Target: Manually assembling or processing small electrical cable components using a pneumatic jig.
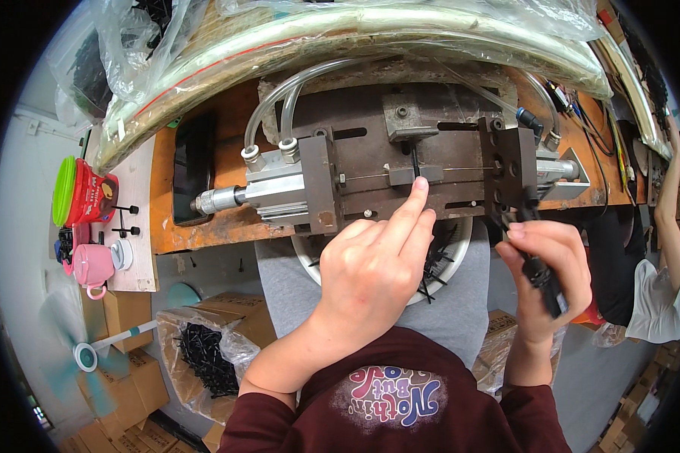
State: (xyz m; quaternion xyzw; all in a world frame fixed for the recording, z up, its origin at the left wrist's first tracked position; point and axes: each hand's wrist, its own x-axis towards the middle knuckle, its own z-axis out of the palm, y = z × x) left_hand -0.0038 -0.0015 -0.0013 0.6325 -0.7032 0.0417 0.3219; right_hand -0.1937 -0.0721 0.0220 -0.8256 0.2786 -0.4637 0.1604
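Note:
My left hand (378, 260) reaches over the steel fixture (370, 155), its index finger stretched out. That fingertip touches a thin black pin-like part (415, 160) standing against the small grey block (402, 176) at the fixture's middle. The other left fingers are partly bent, and I see nothing held in them. To the right of the fixture, my right hand (555, 275) is closed around several black plastic pieces (540, 272), slightly blurred. Below the fixture, partly hidden by my left hand, a white bucket (459, 275) holds more thin black parts.
Air cylinders (279, 192) with clear hoses (268, 106) flank the fixture. Wrapped rolls (355, 38) lie behind it. A black phone (193, 170), pink cup (93, 264) and red container (98, 198) are at left, above a fan (85, 357). Another person's arm (669, 204) is at right.

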